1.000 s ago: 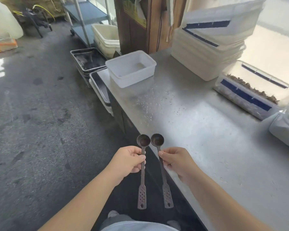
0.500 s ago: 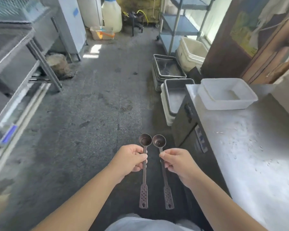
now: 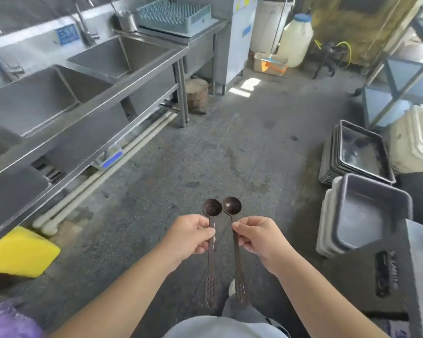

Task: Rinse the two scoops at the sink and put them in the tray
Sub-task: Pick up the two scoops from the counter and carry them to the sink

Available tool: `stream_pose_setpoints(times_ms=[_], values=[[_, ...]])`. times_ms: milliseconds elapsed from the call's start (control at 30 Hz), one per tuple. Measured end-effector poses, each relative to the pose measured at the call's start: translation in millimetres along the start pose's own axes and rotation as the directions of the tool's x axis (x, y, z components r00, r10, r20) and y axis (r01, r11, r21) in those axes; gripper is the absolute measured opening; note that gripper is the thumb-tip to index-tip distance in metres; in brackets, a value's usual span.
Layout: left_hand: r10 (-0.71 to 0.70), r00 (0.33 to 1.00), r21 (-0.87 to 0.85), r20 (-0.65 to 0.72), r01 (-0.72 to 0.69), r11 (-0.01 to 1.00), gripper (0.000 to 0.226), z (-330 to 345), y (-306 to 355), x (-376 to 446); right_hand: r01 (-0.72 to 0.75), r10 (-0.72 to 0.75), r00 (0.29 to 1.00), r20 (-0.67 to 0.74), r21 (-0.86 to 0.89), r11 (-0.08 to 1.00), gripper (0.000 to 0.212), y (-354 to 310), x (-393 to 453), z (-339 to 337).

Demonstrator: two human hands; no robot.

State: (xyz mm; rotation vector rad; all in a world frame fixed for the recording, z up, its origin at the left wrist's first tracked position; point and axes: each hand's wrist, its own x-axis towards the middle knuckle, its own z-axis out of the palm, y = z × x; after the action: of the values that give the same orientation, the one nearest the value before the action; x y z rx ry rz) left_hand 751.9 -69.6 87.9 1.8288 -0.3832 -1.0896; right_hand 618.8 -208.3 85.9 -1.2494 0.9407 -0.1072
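I hold two dark brown long-handled scoops side by side, bowls up and away from me. My left hand (image 3: 189,237) grips the handle of the left scoop (image 3: 212,208). My right hand (image 3: 259,236) pinches the handle of the right scoop (image 3: 232,205). Both perforated handle ends hang down near my lap. The steel sink unit (image 3: 88,69) with several basins and taps runs along the left wall, well ahead of the scoops. A grey tray (image 3: 369,215) sits on a stack at the right.
A blue-green dish rack (image 3: 174,14) stands on the drainboard past the sinks. Stacked dark trays (image 3: 359,152) and white bins (image 3: 415,140) sit on the floor at right, by a shelf trolley (image 3: 401,76). A yellow sponge (image 3: 20,252) lies at the near left. Open concrete floor lies ahead.
My view has swung left, away from the steel counter with its white tubs, until the sink unit came into sight. Both hands keep the same grip on the scoops.
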Motion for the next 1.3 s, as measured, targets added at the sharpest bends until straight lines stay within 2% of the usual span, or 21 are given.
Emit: stream_pose_setpoints(times_ms=[267,500,767,1000,1300], values=[[-0.066,0.968,-0.172,-0.241,0.025,0.985,0.007,-39.1,56.8,73.8,0.028,0.017,0.963,0.269,-0.161,0.987,0.03,-94.6,127.3,14.5],[-0.117,0.913,-0.293,-0.392,-0.004,0.956,0.006,-105.5,72.9,134.5,0.055,0.057,0.894,0.445,-0.236,0.97,0.032,-154.3,223.0,82.4],[-0.14,0.874,-0.347,-0.465,-0.035,0.937,0.006,-241.9,91.1,206.6,0.098,0.085,0.856,0.51,-0.321,0.942,0.022,-223.0,329.1,210.2],[-0.173,0.83,-0.362,-0.53,-0.037,0.931,0.005,-355.9,121.0,252.7,0.111,0.097,0.822,0.561,-0.325,0.939,0.019,-287.6,400.7,310.4],[-0.23,0.758,-0.427,-0.611,-0.071,0.902,0.007,-468.7,136.4,331.3,0.185,0.147,0.735,0.662,-0.404,0.896,0.028,-345.3,512.8,425.1]])
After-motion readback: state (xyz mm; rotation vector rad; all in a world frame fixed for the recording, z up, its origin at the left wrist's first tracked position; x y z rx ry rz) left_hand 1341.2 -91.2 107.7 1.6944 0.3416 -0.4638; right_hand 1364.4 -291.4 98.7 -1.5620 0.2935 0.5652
